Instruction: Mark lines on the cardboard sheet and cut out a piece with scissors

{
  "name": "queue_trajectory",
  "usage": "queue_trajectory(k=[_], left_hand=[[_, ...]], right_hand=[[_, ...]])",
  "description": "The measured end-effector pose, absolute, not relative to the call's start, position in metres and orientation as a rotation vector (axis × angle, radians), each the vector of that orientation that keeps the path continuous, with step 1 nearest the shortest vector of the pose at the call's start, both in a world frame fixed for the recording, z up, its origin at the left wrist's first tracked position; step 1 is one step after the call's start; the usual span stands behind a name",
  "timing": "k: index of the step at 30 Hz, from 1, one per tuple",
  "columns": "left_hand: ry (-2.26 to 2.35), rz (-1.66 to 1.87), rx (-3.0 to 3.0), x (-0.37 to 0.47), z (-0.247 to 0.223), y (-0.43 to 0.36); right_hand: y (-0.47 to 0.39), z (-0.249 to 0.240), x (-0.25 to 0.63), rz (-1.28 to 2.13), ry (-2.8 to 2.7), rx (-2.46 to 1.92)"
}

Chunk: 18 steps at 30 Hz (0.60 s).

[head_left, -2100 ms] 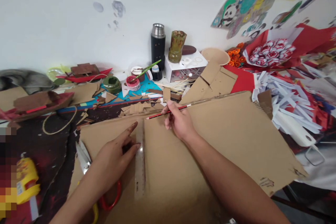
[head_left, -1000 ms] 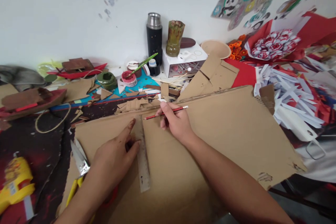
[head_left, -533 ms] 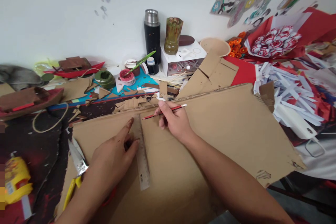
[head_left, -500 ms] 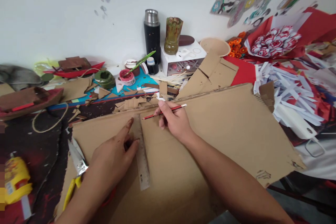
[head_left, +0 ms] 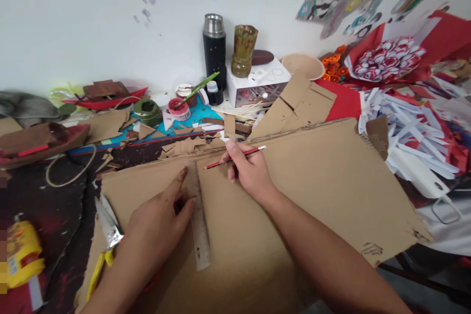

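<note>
A large sheet of brown cardboard (head_left: 316, 176) lies across the table. On its left half rests a clear ruler (head_left: 200, 225), running roughly front to back. My left hand (head_left: 165, 211) presses on the ruler's left edge with forefinger and thumb apart. A red pencil (head_left: 217, 163) with a white end is gripped in the closed fingers of my right hand (head_left: 250, 169). Its tip points left, just right of the ruler, above the cardboard. Scissors (head_left: 110, 228) with yellow handles lie at the cardboard's left edge, partly behind my left forearm.
Cardboard scraps (head_left: 187, 146), paint jars (head_left: 179, 108), a black flask (head_left: 214, 49) and a white box (head_left: 257, 86) stand behind the sheet. Two model boats are at left, above a yellow bottle (head_left: 24, 255). Paper strips (head_left: 415, 132) and a bouquet (head_left: 390, 59) lie at right.
My right hand and the pencil have moved slightly right, so the tip is a little farther from the ruler. My left hand stays on the ruler.
</note>
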<state>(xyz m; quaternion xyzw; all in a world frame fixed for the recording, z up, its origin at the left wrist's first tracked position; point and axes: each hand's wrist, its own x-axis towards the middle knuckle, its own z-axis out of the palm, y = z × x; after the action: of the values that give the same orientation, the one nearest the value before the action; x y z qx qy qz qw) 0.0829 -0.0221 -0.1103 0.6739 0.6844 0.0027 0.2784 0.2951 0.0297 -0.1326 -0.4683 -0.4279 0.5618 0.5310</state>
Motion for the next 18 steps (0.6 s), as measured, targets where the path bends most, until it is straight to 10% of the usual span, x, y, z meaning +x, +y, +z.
queue_trajectory(k=[18], left_hand=[[1.81, 0.029, 1.784, 0.0842, -0.1074, -0.0217]], right_hand=[[0.0286, -0.1312, 0.2944, 1.371, -1.044, -1.115]])
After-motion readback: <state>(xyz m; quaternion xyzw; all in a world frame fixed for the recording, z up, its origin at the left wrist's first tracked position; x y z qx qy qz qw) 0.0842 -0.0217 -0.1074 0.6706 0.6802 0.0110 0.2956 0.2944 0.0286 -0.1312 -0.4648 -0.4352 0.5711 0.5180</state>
